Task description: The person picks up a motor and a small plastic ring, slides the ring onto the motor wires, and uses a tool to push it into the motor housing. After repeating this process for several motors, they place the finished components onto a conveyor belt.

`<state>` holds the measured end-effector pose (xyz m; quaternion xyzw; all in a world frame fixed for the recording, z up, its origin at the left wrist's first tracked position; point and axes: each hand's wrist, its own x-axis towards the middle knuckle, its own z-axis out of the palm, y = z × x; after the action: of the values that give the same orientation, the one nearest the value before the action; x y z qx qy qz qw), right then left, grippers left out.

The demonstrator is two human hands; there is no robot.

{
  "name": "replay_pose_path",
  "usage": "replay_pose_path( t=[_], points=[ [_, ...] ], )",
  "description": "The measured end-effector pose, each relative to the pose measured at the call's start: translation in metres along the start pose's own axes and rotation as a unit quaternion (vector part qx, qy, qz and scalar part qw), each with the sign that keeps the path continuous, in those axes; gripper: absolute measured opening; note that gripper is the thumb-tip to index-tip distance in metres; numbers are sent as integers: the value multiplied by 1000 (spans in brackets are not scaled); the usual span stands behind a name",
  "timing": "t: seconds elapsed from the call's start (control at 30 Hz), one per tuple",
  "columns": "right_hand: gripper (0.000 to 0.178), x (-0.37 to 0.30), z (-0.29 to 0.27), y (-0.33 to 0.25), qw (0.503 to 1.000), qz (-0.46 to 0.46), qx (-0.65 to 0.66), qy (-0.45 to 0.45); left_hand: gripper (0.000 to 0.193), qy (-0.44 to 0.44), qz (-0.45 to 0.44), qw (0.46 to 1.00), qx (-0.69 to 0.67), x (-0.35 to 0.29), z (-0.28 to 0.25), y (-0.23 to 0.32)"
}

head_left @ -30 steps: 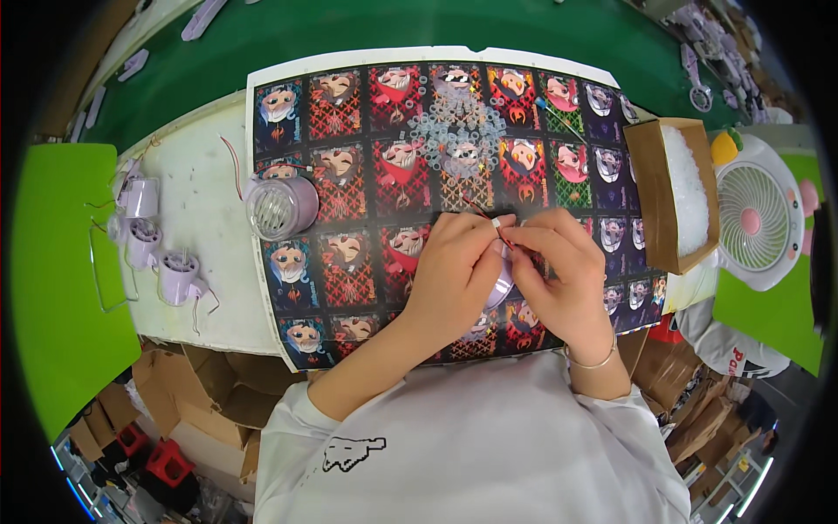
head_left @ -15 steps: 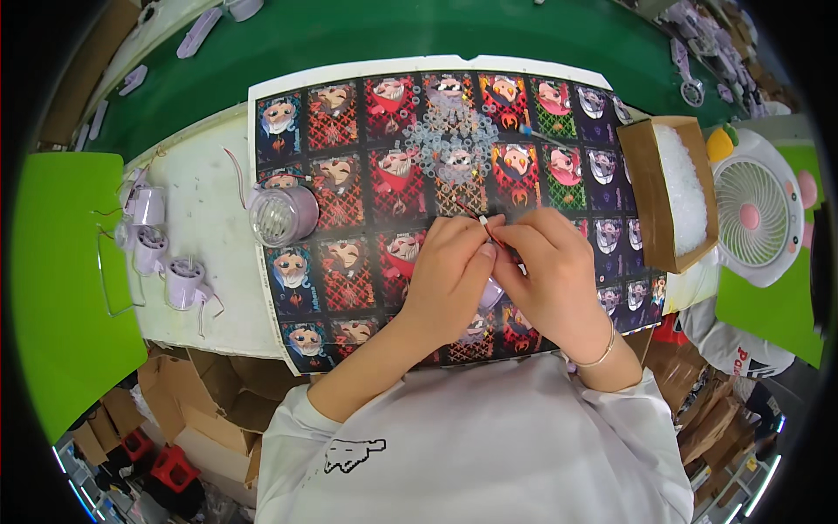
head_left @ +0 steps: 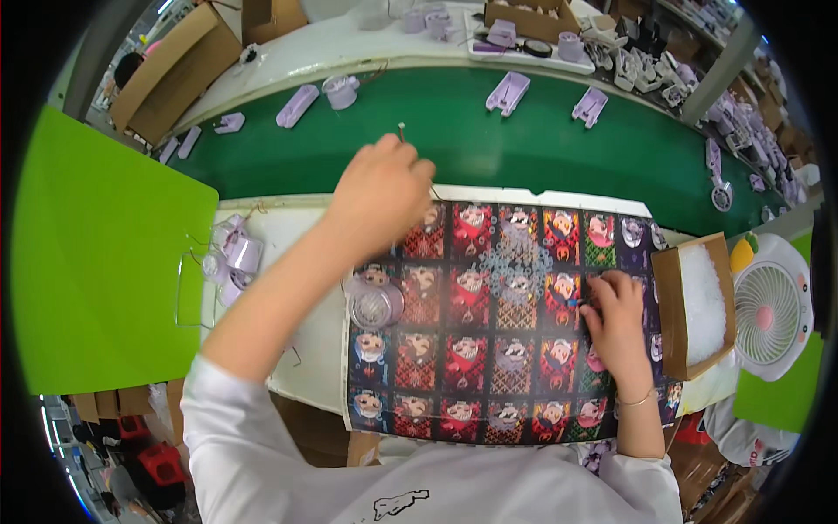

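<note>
My left hand (head_left: 380, 196) is closed over the far edge of the picture-printed sheet, at the green belt. Thin wires with a small pale connector (head_left: 401, 127) stick out past its fingers; whatever body they belong to is hidden under the hand. Over the right part of the printed sheet (head_left: 419, 349), my right hand (head_left: 618, 319) has its fingers closed around a thin tool with a blue tip (head_left: 573, 303). Small clear rings (head_left: 515, 262) lie scattered to the left of that hand. A round lilac housing (head_left: 375, 303) stands at the sheet's left side.
The green conveyor belt (head_left: 436, 105) carries several lilac parts, including a trough-shaped piece (head_left: 508, 92). Wired lilac housings (head_left: 240, 253) stand at left beside a green panel (head_left: 113, 279). At right are a cardboard box (head_left: 672, 323) of clear pieces and a white fan (head_left: 768, 306).
My hands, together over the sheet before, have parted: the left reached far left to the belt, the right moved right and took hold of the blue-tipped tool. The view has shifted toward the belt.
</note>
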<state>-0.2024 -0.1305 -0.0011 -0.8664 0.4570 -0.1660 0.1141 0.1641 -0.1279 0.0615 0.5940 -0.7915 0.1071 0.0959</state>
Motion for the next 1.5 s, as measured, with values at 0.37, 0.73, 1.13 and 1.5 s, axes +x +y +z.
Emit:
replay_pose_path(
  t=[0.37,0.73,1.13,1.5],
  points=[
    [15,10,20,7,998,32,43,33,30,34,-230,972,34,111,105,-170],
    [16,7,25,10,996,74,46,25,22,-31,-274,933,231,73,175,-280],
    [12,0,-3,41,975,187,-48,109,30,157,-245,886,-362,-27,-80,-94],
    [19,4,33,-45,983,-115,145,-18,20,51,-63,880,-468,-131,18,177]
  ],
)
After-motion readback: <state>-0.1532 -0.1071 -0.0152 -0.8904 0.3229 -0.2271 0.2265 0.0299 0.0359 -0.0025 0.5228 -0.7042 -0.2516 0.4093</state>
